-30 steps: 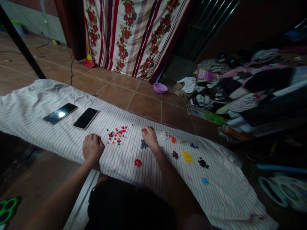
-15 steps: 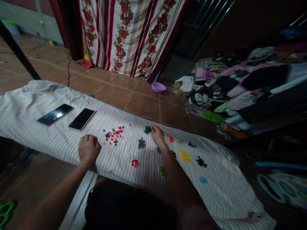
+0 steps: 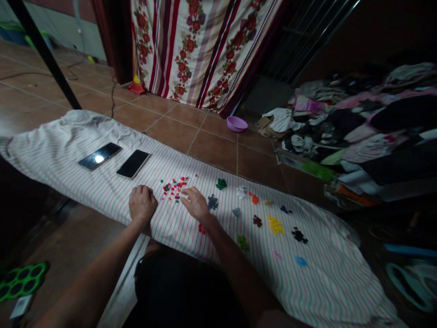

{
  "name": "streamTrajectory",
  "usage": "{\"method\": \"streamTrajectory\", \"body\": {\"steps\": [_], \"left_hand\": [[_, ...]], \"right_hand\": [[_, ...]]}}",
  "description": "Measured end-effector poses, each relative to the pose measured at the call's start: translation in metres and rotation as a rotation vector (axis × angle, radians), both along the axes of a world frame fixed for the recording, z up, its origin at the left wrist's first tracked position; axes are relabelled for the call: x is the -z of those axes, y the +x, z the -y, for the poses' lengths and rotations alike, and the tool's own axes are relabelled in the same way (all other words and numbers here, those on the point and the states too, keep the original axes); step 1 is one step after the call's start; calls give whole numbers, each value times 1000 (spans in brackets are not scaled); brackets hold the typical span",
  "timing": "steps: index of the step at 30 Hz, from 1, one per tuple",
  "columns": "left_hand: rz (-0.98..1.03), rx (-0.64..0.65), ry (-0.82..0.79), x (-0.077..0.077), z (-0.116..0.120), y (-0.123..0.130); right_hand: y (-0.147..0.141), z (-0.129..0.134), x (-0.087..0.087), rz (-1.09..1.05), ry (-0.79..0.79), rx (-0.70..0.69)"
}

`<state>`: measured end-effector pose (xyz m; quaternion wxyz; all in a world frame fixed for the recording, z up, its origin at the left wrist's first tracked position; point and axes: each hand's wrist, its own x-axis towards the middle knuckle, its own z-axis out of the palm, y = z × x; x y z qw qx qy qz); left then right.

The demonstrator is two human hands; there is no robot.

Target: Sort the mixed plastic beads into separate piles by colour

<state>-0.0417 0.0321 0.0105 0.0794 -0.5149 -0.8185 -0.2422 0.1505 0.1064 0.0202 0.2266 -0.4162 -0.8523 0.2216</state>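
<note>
A: Where is the right hand (image 3: 196, 204) to be found?

B: Near the centre of the frame, where its fingertips are held at the right edge of the mixed pile (image 3: 174, 187) of small coloured pieces. The thumb and forefinger are drawn close together, but whether a piece is pinched between them cannot be told (the spot is small and blurred)

A: And the left hand (image 3: 141, 203)?

B: It is rested on the striped cloth (image 3: 51, 146), to the left of that pile and slightly lower in the frame. Its fingers are curled loosely closed, and the palm is hidden

A: How are the other pieces arranged?

B: In separate heaps, right of centre. The dark green heap (image 3: 221, 183) is placed farthest up, with the dark grey heap (image 3: 212, 202) below it. The red heap (image 3: 201, 229) is partly covered by the right forearm. Farther right, the yellow heap (image 3: 275, 225) and the black heap (image 3: 299, 235) are seen

A: What is laid at the left?

B: Two phones (image 3: 133, 164), side by side, above the left hand
</note>
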Motion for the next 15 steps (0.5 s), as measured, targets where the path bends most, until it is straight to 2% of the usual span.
{"method": "streamTrajectory", "body": {"steps": [4, 11, 15], "left_hand": [[-22, 0, 11, 2, 0, -1], [-10, 5, 21, 4, 0, -2], [0, 15, 28, 2, 2, -1]], "right_hand": [[-14, 2, 6, 85, 6, 6], [-15, -2, 11, -30, -41, -12], [-18, 1, 7, 55, -7, -33]]}}
